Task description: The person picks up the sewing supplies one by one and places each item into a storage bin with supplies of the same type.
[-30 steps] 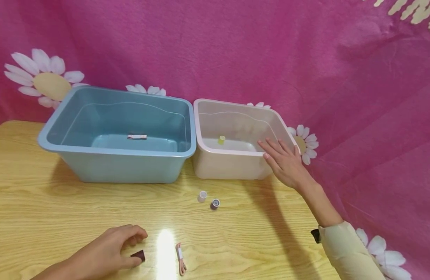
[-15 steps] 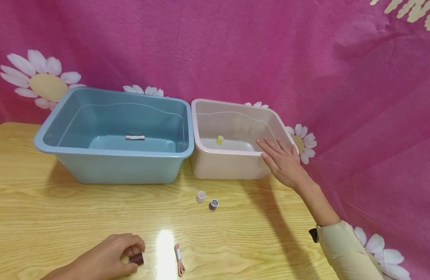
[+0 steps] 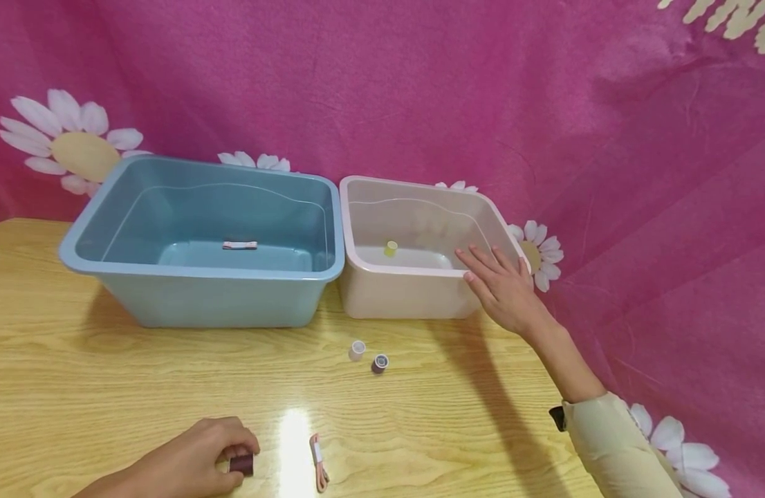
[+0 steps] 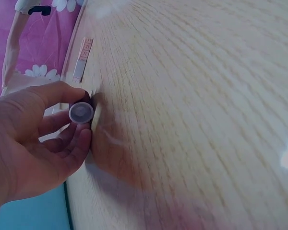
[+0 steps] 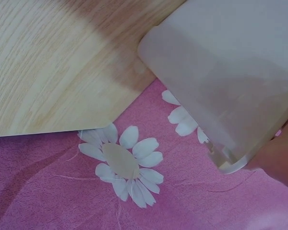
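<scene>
My left hand point(image 3: 192, 456) pinches a dark maroon thread spool point(image 3: 242, 465) between thumb and fingers, low at the table's front. The left wrist view shows the spool's pale round end point(image 4: 81, 113) facing the camera, the spool lying at the tabletop. Just right of that hand lies a folded pink tape measure point(image 3: 319, 462) with a white band. My right hand point(image 3: 503, 290) rests on the front right corner of a pale pink tub point(image 3: 413, 294), fingers straight and spread over its rim. A yellow spool point(image 3: 391, 248) is inside that tub.
A blue tub point(image 3: 214, 301) stands left of the pink one, with a folded pale tape measure point(image 3: 240, 245) on its floor. A white spool point(image 3: 357, 351) and a dark spool point(image 3: 380, 364) stand on the wooden table point(image 3: 140, 373). Behind hangs a magenta flowered cloth point(image 3: 382, 90).
My left thumb and fingers have closed round the maroon spool, which has turned slightly. The right hand stays on the pink tub's rim. The whole head view has shifted a little.
</scene>
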The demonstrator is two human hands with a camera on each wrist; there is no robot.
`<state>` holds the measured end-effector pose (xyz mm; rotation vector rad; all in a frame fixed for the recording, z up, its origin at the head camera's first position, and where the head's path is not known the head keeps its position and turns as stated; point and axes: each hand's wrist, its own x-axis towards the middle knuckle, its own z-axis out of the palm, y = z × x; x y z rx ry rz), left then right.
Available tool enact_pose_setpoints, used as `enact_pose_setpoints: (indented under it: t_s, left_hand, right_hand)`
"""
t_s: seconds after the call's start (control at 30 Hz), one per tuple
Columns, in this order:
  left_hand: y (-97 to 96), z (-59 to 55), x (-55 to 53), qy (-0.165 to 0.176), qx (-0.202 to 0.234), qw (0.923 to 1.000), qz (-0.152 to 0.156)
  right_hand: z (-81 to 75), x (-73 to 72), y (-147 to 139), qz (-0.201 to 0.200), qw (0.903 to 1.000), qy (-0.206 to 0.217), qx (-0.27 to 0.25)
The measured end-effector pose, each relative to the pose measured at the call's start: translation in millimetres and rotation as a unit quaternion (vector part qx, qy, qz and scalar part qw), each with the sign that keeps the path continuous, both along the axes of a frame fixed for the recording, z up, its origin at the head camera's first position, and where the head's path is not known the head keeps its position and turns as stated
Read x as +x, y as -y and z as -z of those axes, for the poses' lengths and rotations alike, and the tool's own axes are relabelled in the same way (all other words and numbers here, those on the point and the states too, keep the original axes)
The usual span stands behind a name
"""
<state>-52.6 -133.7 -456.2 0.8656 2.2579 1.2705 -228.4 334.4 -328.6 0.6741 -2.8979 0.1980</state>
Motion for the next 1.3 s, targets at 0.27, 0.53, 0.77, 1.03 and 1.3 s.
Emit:
enact_pose_setpoints:
  t_s: [0.27,0.53,0.77,1.03,1.3]
  left_hand:
    - [-2.6,2.5,-0.9,-0.065,0.023,0.9976,0.001]
    - [-6.3,-12.1,-5.8,-0.075,0.037,0.9956,-0.042]
    - [-11.2,-34.3,-13.3,-0.077,0.020,0.9939,-0.076]
    - [-21.0,-54.9,-24.7,-0.160,0.035,0.9819,-0.095]
    - [-34.6,-83.5,-37.8,-0.189,0.041,0.9738,-0.120]
  right_hand:
    - [0.3,0.7,0.2,0.002,1.0000,0.005,0.000]
    - [1.9,0.2,-0.8,-0.002,0.9999,-0.010,-0.001]
    - [2.2,-0.4,0.6,0.000,0.9999,-0.011,-0.001]
    - [2.2,0.8,1.0,-0.002,0.9999,-0.012,-0.002]
    - [2.5,0.4,-0.1,-0.007,0.9998,-0.017,-0.004]
